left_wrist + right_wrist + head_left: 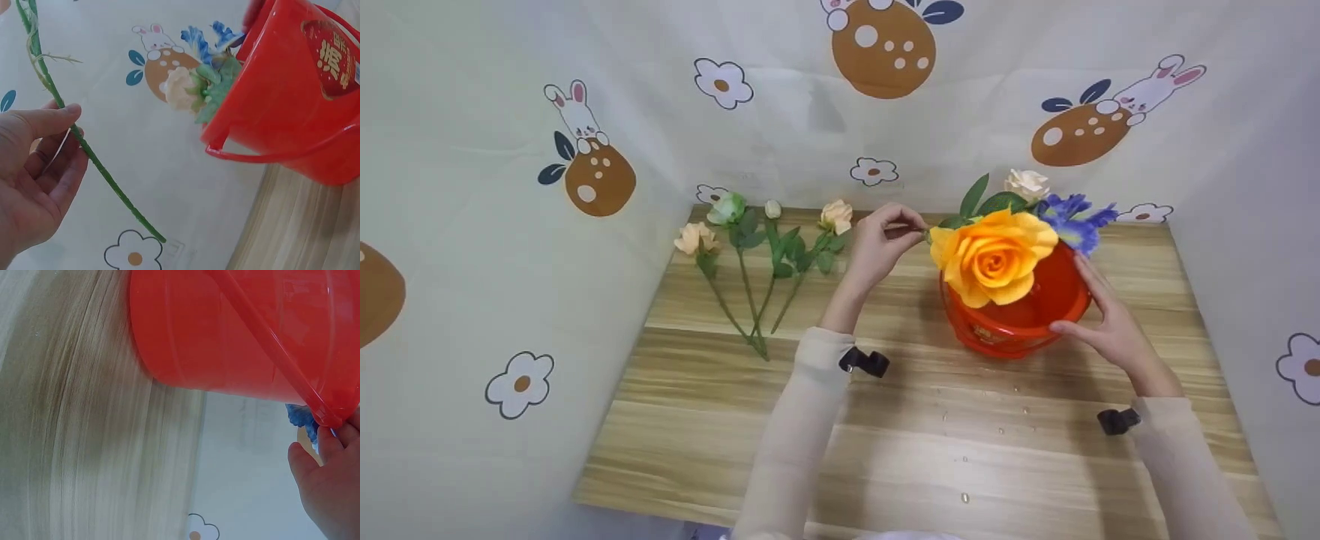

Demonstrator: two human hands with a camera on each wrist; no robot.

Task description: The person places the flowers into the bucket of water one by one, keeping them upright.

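My left hand (877, 244) pinches a green stem (104, 169) between thumb and fingers, left of the red bucket (281, 101). In the left wrist view the stem's bare lower end points down beside the bucket. A large yellow-orange rose (996, 261) shows right by my left fingertips, overlapping the bucket's mouth in the head view. My right hand (1114, 330) rests on the bucket's right rim, fingers fairly straight and thumb spread toward the front. A pale rose (1026, 184) and a blue-purple flower (1076, 221) stand in the bucket, leaning at the back rim.
On the left of the wooden table (682, 420) lie several flower stems with crossing ends, among them a peach rose (696, 238), a green rose (727, 208) and a white bud (772, 209). Small shiny drops (965, 497) dot the table. A printed curtain (780, 142) surrounds it.
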